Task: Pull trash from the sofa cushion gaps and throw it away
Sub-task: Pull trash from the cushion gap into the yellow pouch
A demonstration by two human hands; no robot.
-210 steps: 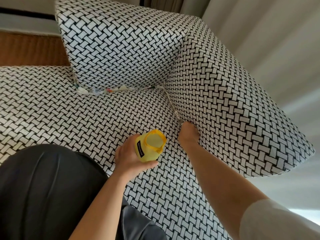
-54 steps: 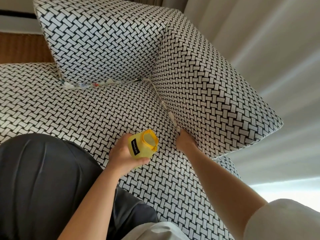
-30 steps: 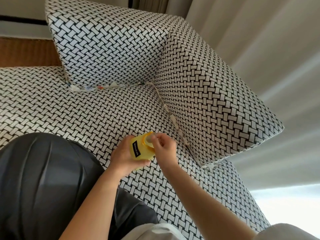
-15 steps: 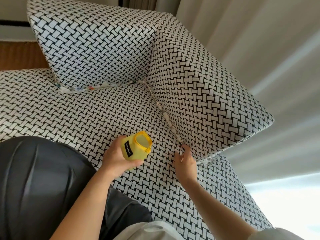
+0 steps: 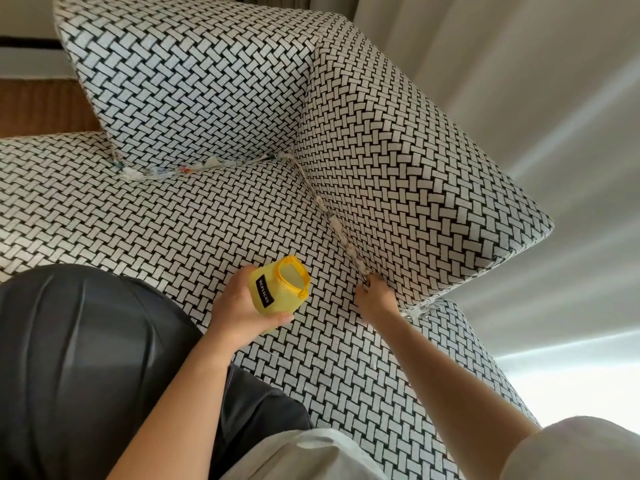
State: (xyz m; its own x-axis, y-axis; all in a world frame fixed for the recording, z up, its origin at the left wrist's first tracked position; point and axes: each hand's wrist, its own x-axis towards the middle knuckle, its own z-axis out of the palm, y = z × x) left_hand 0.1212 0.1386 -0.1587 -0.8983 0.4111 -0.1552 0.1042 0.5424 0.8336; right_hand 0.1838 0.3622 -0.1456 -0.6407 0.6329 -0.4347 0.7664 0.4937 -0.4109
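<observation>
1. step in hand, by judgement: clearing the side gap between the black-and-white woven seat cushion (image 5: 173, 220) and the matching woven arm cushion (image 5: 398, 168), right of centre.
2. gripping a yellow translucent plastic tub (image 5: 282, 289) in the left hand (image 5: 239, 306), fingers and thumb wrapped round it, open mouth tilted toward the gap, at centre frame.
3. reaching with the right hand (image 5: 375, 297) to the lower end of that gap, fingertips curled into the seam; cannot tell whether pinching a scrap or only feeling for one.
4. pale crumpled trash scraps (image 5: 337, 225) lodged further up the same seam; white and coloured wrapper bits (image 5: 166, 171) wedged along the foot of the woven back cushion (image 5: 190, 81), left of centre.
5. well short of done, judging by both gaps holding litter.
6. next, most likely: pinch the nearest scrap firmly, draw it out slowly to avoid tearing, carry it across to the tub mouth nearby and let go over the opening; then work up the seam toward the corner and along the back gap.
</observation>
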